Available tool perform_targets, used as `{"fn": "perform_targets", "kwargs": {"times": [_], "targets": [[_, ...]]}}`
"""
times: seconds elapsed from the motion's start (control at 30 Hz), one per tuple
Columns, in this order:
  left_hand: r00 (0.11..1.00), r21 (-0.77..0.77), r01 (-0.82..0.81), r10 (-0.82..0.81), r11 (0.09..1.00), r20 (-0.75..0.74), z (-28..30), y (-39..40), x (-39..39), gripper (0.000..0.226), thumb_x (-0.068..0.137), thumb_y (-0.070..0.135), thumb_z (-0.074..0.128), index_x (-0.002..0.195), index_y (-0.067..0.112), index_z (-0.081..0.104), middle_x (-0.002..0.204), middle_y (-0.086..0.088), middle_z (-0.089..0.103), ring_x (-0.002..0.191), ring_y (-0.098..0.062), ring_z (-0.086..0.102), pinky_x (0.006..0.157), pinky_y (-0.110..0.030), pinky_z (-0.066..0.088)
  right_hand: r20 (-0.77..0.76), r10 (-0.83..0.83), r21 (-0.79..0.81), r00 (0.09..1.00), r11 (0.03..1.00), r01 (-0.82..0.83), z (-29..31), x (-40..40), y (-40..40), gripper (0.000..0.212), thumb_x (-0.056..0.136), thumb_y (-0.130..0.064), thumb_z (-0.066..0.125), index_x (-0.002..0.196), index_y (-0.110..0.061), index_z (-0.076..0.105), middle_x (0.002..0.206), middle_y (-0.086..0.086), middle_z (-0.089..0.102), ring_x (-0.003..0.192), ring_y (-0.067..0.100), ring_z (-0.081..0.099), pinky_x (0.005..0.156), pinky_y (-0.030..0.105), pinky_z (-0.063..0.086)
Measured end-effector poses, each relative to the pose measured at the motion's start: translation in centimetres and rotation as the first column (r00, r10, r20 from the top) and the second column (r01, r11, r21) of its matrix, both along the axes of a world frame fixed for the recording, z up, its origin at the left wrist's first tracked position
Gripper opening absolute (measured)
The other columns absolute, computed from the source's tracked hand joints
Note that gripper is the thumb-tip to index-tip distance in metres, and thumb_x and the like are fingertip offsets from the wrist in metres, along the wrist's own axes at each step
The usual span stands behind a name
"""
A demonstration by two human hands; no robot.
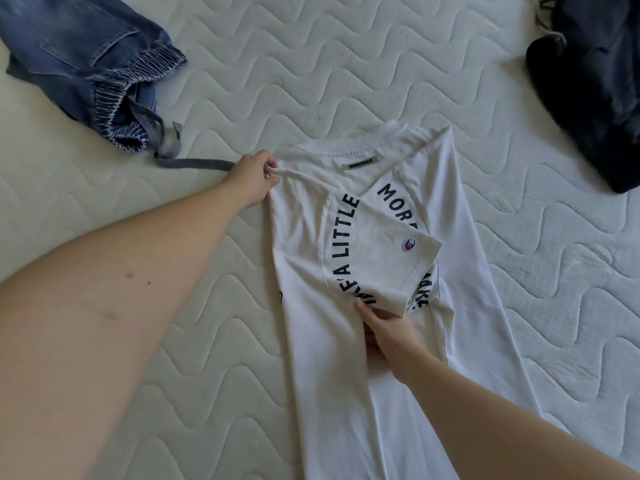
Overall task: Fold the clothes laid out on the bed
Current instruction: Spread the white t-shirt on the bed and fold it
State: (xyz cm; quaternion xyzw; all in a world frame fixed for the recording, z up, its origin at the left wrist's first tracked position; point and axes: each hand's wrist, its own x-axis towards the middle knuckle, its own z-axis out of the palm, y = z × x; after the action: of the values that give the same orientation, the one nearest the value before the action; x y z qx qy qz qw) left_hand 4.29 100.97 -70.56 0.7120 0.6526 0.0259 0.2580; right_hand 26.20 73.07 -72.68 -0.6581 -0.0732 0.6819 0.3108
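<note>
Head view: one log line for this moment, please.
left hand pinches shirt shoulder | right hand holds sleeve | fold unfinished

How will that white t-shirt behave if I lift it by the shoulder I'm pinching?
Probably floppy: the white t-shirt creases where the left hand pinches it. The folded-in sleeve would likely fall open once lifted. It looks thin and light, so the right hand should support it.

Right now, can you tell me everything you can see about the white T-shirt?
The white T-shirt lies on the quilted mattress, collar away from the person. It looks like soft cotton, with dark curved letters and a small round badge on a sleeve folded across the middle. The left hand pinches its shoulder corner; the right hand grips the folded sleeve's hem.
</note>
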Motion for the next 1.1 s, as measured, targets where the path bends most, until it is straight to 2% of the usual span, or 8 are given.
{"fn": "perform_targets", "kwargs": {"times": [0.17,0.23,0.33,0.6,0.73,0.9,1.0,1.1], "targets": [[0.978,-0.152,0.172,-0.187,0.973,-0.091,0.9,3.0,-0.9,0.030,0.088,0.026,0.072,0.112,0.012,0.063,0.095,-0.005,0.061,0.088,-0.020,0.053,0.076,-0.025,0.036,-0.013,0.001,-0.011,1.000,1.000,-0.001,-0.2,0.0,0.1,0.018,0.079,-0.037,0.079,0.083,-0.020,0.079,0.089,0.008,0.077,0.078,0.024,0.074,0.058,0.028,0.057],[0.955,-0.172,0.234,-0.259,0.957,-0.143,1.3,3.9,-1.5,0.026,0.086,0.027,0.073,0.107,0.013,0.066,0.100,-0.008,0.065,0.094,-0.023,0.056,0.075,-0.025,0.035,-0.018,-0.001,-0.011,1.000,1.000,0.001,-0.3,0.0,0.2,0.017,0.079,-0.035,0.079,0.081,-0.018,0.079,0.087,0.009,0.076,0.075,0.024,0.074,0.054,0.026,0.055],[0.942,-0.172,0.265,-0.293,0.949,-0.167,1.8,4.5,-2.4,0.020,0.082,0.032,0.077,0.093,0.019,0.066,0.089,-0.003,0.064,0.093,-0.025,0.059,0.070,-0.026,0.035,-0.009,-0.009,-0.011,1.000,1.000,0.009,-0.4,0.0,0.2,0.021,0.079,-0.032,0.079,0.085,-0.013,0.077,0.086,0.011,0.076,0.074,0.026,0.074,0.052,0.026,0.055],[0.935,-0.172,0.334,-0.349,0.927,-0.064,1.7,3.6,-2.9,0.033,0.083,0.035,0.076,0.112,0.021,0.067,0.098,-0.002,0.048,0.088,-0.019,0.053,0.079,-0.023,0.035,0.005,-0.006,-0.009,1.000,1.000,0.006,-0.5,-0.1,0.3,0.015,0.079,-0.032,0.080,0.081,-0.017,0.078,0.086,0.010,0.076,0.073,0.027,0.074,0.053,0.029,0.056],[0.944,-0.136,0.309,-0.321,0.941,-0.077,1.7,3.6,-2.1,0.016,0.085,0.038,0.073,0.098,0.028,0.072,0.093,-0.001,0.041,0.078,-0.014,0.050,0.077,-0.024,0.034,0.007,-0.005,-0.003,1.000,1.000,0.005,-0.2,-0.1,0.3,0.015,0.078,-0.033,0.080,0.084,-0.019,0.079,0.087,0.009,0.076,0.075,0.026,0.074,0.054,0.027,0.055],[0.940,-0.121,0.277,-0.295,0.953,-0.170,1.8,3.9,-2.7,0.024,0.087,0.034,0.072,0.095,0.011,0.075,0.089,-0.012,0.056,0.087,-0.032,0.059,0.072,-0.030,0.040,0.022,0.024,-0.017,0.999,1.000,-0.024,0.0,0.0,0.4,0.018,0.074,-0.040,0.082,0.079,-0.022,0.079,0.084,0.006,0.077,0.075,0.023,0.074,0.055,0.025,0.055],[0.948,-0.113,0.230,-0.249,0.967,-0.199,1.4,3.5,-2.8,0.024,0.087,0.035,0.072,0.090,0.011,0.073,0.088,-0.010,0.056,0.085,-0.029,0.058,0.070,-0.028,0.038,0.024,0.036,-0.021,0.999,0.999,-0.035,0.1,-0.1,0.4,0.020,0.074,-0.042,0.082,0.080,-0.023,0.080,0.084,0.006,0.077,0.076,0.022,0.075,0.058,0.026,0.056],[0.957,-0.080,0.168,-0.182,0.983,-0.225,0.9,2.7,-2.2,0.026,0.089,0.038,0.068,0.097,0.014,0.069,0.099,-0.012,0.052,0.090,-0.029,0.055,0.080,-0.033,0.044,0.018,0.033,-0.020,0.999,0.999,-0.033,0.1,-0.1,0.4,0.022,0.074,-0.041,0.081,0.081,-0.021,0.080,0.085,0.007,0.077,0.076,0.023,0.075,0.058,0.027,0.056]]}}
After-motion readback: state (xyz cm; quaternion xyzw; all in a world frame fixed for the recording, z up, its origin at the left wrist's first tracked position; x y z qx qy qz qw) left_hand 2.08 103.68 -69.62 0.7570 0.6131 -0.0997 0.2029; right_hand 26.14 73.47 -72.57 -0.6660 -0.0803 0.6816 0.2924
